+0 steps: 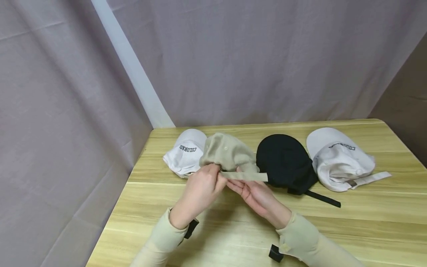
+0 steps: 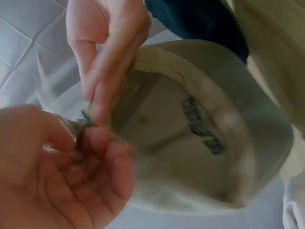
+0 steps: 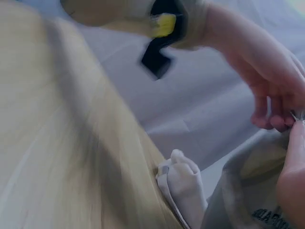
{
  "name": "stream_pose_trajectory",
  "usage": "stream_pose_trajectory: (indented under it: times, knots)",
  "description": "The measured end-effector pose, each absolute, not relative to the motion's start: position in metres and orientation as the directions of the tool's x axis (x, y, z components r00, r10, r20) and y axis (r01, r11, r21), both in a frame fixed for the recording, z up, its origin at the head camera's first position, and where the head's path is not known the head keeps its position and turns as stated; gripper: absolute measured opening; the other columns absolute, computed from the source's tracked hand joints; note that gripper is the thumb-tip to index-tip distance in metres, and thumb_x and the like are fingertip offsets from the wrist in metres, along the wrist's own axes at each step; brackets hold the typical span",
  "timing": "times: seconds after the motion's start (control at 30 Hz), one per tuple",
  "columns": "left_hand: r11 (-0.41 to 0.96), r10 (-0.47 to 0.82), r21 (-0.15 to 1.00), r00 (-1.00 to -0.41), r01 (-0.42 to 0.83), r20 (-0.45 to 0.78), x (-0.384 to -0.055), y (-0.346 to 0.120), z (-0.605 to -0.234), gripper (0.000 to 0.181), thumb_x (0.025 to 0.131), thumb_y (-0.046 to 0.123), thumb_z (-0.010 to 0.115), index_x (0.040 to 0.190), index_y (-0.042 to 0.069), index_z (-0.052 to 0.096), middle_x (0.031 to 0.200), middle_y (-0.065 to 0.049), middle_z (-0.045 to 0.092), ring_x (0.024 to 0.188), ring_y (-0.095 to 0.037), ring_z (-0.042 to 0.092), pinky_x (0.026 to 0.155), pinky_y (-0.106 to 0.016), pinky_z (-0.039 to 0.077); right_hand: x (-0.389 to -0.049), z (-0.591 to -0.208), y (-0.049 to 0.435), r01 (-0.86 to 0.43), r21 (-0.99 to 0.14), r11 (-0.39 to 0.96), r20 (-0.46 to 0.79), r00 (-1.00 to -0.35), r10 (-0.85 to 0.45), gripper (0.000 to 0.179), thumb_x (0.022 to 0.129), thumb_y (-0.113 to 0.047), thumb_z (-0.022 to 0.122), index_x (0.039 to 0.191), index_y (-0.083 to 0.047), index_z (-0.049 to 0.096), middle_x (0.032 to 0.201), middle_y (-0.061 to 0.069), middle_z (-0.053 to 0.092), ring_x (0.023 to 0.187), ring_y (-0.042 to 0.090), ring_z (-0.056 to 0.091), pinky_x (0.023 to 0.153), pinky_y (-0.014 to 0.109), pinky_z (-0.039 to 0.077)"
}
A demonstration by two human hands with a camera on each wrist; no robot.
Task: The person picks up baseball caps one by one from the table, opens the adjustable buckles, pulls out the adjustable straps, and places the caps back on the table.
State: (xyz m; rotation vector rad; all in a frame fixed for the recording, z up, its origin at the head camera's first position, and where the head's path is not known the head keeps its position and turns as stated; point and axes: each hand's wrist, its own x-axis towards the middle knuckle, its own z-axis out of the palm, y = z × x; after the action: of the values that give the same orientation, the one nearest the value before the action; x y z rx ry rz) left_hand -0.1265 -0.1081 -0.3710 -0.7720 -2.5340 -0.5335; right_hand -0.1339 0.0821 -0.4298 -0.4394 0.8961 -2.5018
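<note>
"COLORAD" reads on the white cap [image 1: 187,157] left of centre, and "COLO", partly obscured, on the far-right white cap [image 1: 345,161].

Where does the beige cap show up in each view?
Head view: the beige cap is near the middle, slightly below centre.
Left wrist view: the beige cap spans centre and right, its inside showing.
Right wrist view: the beige cap is at the lower right, cut off.
Shared landmark: the left hand.
</note>
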Motion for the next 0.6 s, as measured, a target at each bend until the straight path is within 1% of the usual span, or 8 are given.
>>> stream_pose_trajectory:
  times: [0.07, 0.13, 0.17, 0.2, 0.27, 0.4, 0.47, 0.6]
  knots:
    - [0.754, 0.432, 0.242, -0.739, 0.61, 0.517, -0.1278, -0.1096, -0.3716, 0.013, 0.089, 0.01, 0.055, 0.079, 0.014, 0.049, 0.069, 0.003, 0.045, 0.058, -0.015, 0.045, 0.05, -0.034, 0.043, -0.1353, -0.4275, 0.0829, 0.306, -0.703, -0.641, 0.082, -0.861, -0.501, 0.031, 0.108, -0.024, 0.047, 0.116, -0.007, 0.072, 0.122, 0.007, 0.069, 0.116, 0.014, 0.065, 0.097, 0.027, 0.05]
    - [0.74, 0.437, 0.252, -0.731, 0.623, 0.524, -0.1286, -0.111, -0.3722, 0.013, 0.088, 0.006, 0.054, 0.08, 0.014, 0.049, 0.069, 0.003, 0.045, 0.058, -0.015, 0.044, 0.051, -0.034, 0.044, -0.1368, -0.4255, 0.0837, 0.294, -0.745, -0.6, 0.056, -0.867, -0.495, 0.036, 0.109, -0.027, 0.043, 0.116, -0.008, 0.073, 0.122, 0.006, 0.069, 0.116, 0.013, 0.065, 0.095, 0.025, 0.051]
    - [0.735, 0.44, 0.255, -0.729, 0.628, 0.525, -0.1287, -0.1115, -0.3723, 0.012, 0.088, 0.005, 0.053, 0.081, 0.015, 0.05, 0.07, 0.003, 0.046, 0.059, -0.014, 0.045, 0.051, -0.034, 0.044, -0.1368, -0.4248, 0.0844, 0.281, -0.765, -0.579, 0.055, -0.868, -0.493, 0.036, 0.109, -0.027, 0.042, 0.116, -0.009, 0.073, 0.122, 0.006, 0.069, 0.117, 0.013, 0.064, 0.094, 0.025, 0.052]
    - [0.732, 0.441, 0.26, -0.729, 0.63, 0.524, -0.1287, -0.112, -0.3725, 0.012, 0.089, 0.006, 0.053, 0.082, 0.015, 0.051, 0.07, 0.003, 0.047, 0.059, -0.014, 0.046, 0.052, -0.033, 0.044, -0.1368, -0.4238, 0.0847, 0.287, -0.763, -0.58, 0.047, -0.869, -0.492, 0.035, 0.109, -0.028, 0.044, 0.117, -0.009, 0.072, 0.123, 0.007, 0.069, 0.118, 0.014, 0.064, 0.094, 0.025, 0.052]
    - [0.726, 0.442, 0.275, -0.734, 0.63, 0.516, -0.1288, -0.1127, -0.3727, 0.011, 0.089, 0.006, 0.053, 0.084, 0.015, 0.054, 0.072, 0.004, 0.051, 0.061, -0.013, 0.049, 0.054, -0.032, 0.046, -0.1377, -0.4232, 0.085, 0.28, -0.729, -0.625, 0.081, -0.871, -0.485, 0.033, 0.108, -0.025, 0.046, 0.115, -0.007, 0.073, 0.122, 0.006, 0.069, 0.116, 0.014, 0.065, 0.095, 0.025, 0.051]
    - [0.714, 0.448, 0.289, -0.734, 0.637, 0.511, -0.1278, -0.1137, -0.3726, 0.012, 0.088, 0.004, 0.055, 0.086, 0.015, 0.059, 0.074, 0.006, 0.055, 0.062, -0.01, 0.052, 0.054, -0.028, 0.048, -0.1388, -0.424, 0.0859, 0.308, -0.605, -0.734, 0.172, -0.85, -0.498, 0.028, 0.105, -0.02, 0.051, 0.114, -0.006, 0.074, 0.113, 0.006, 0.07, 0.107, 0.015, 0.069, 0.094, 0.026, 0.052]
    - [0.709, 0.451, 0.293, -0.731, 0.642, 0.512, -0.1276, -0.1141, -0.3725, 0.012, 0.087, 0.003, 0.056, 0.087, 0.014, 0.06, 0.074, 0.006, 0.056, 0.061, -0.009, 0.052, 0.054, -0.027, 0.048, -0.1391, -0.4248, 0.0872, 0.343, -0.557, -0.757, 0.197, -0.831, -0.521, 0.025, 0.104, -0.019, 0.054, 0.114, -0.006, 0.074, 0.11, 0.007, 0.069, 0.103, 0.017, 0.071, 0.089, 0.022, 0.053]
    - [0.701, 0.46, 0.286, -0.721, 0.653, 0.519, -0.1274, -0.1157, -0.373, 0.012, 0.084, 0.002, 0.059, 0.086, 0.014, 0.059, 0.072, 0.007, 0.053, 0.06, -0.008, 0.049, 0.052, -0.026, 0.045, -0.1389, -0.4262, 0.0898, 0.382, -0.531, -0.756, 0.214, -0.803, -0.556, 0.026, 0.103, -0.019, 0.055, 0.117, -0.006, 0.073, 0.108, 0.008, 0.068, 0.102, 0.019, 0.071, 0.077, 0.012, 0.052]
